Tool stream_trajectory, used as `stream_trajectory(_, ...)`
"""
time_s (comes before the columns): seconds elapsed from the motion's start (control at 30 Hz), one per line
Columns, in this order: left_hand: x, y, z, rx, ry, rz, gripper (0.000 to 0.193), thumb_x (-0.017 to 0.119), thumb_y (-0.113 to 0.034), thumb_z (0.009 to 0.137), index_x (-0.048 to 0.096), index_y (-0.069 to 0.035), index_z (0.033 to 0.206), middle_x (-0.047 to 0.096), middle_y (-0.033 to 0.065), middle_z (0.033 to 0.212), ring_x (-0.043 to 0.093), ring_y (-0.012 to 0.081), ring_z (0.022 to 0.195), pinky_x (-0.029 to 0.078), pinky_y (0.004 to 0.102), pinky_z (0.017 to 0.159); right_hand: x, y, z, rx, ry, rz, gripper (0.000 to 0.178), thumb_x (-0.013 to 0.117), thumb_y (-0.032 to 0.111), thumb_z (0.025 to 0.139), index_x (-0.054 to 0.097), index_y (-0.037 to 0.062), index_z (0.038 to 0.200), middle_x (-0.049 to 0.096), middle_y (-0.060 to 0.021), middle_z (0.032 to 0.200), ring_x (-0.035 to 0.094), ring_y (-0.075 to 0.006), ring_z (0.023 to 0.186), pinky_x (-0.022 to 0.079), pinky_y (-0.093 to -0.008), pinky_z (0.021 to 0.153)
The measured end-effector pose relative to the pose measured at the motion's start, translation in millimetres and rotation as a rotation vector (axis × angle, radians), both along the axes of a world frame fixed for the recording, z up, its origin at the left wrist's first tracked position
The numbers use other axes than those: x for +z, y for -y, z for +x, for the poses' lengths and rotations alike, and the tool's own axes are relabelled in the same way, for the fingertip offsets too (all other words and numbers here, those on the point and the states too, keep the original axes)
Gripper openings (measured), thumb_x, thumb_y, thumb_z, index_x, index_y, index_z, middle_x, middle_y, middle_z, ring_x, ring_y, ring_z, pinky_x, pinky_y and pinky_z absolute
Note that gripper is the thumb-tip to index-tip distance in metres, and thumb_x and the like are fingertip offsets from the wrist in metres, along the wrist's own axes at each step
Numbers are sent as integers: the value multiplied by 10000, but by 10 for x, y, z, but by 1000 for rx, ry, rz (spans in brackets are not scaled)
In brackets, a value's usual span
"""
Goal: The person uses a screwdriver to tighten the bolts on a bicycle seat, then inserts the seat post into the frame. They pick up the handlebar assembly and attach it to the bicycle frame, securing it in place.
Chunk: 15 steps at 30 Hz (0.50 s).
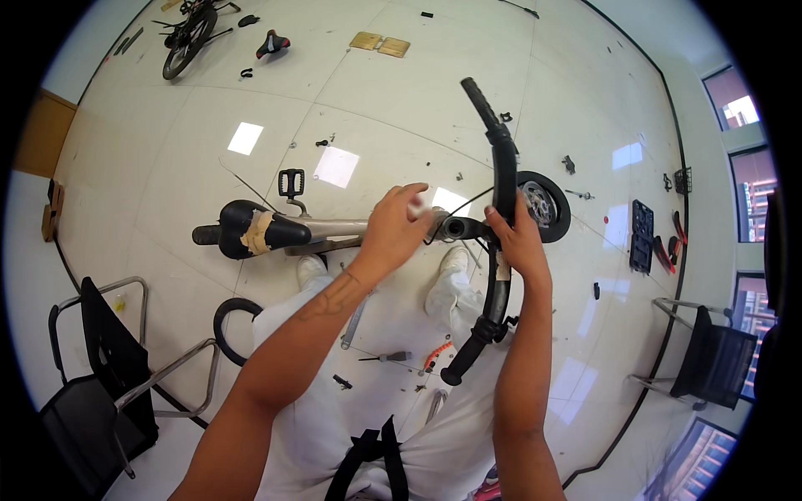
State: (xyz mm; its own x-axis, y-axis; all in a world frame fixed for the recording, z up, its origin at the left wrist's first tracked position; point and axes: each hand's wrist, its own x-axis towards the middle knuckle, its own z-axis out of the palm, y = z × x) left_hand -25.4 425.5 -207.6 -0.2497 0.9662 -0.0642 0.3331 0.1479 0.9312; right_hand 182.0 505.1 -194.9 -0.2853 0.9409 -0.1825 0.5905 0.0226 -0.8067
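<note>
Between my arms stands a small bicycle, its pale frame running left to right. My right hand is closed round the middle of the black handlebar, beside the stem. Just left of the stem, my left hand hovers over the frame's front end with its fingers apart and nothing visible in them; the fingertips are slightly blurred. At the left end sits a black saddle with a torn tan patch. The front wheel shows right of the handlebar, and a pedal sticks out beyond the frame.
A screwdriver and a loose tyre lie on the floor near my legs. Chairs stand at left and right. A tool case lies at right. Another bicycle and a loose saddle lie far left.
</note>
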Motion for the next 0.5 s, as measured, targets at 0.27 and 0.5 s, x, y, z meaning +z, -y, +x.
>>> stream_trajectory(0.27, -135, -11, 8, -378, -159, -130, 388, 554, -102, 860, 560, -38, 1243, 580, 127, 965, 573, 208, 795, 472, 305, 758, -156, 45, -130, -84, 134, 51, 494, 489, 314, 951, 392, -18, 1304, 625, -257, 976, 622, -403, 893, 474, -438, 750)
stream_trajectory(0.5, -301, 117, 83, -551, -337, -153, 505, 492, -67, 862, 430, -68, 1362, 522, 175, 1131, 553, 330, 1004, 446, 373, 879, -454, 25, -121, -126, 127, -68, 466, 450, 311, 966, 373, -62, 1234, 623, -292, 925, 609, -453, 885, 476, -474, 755)
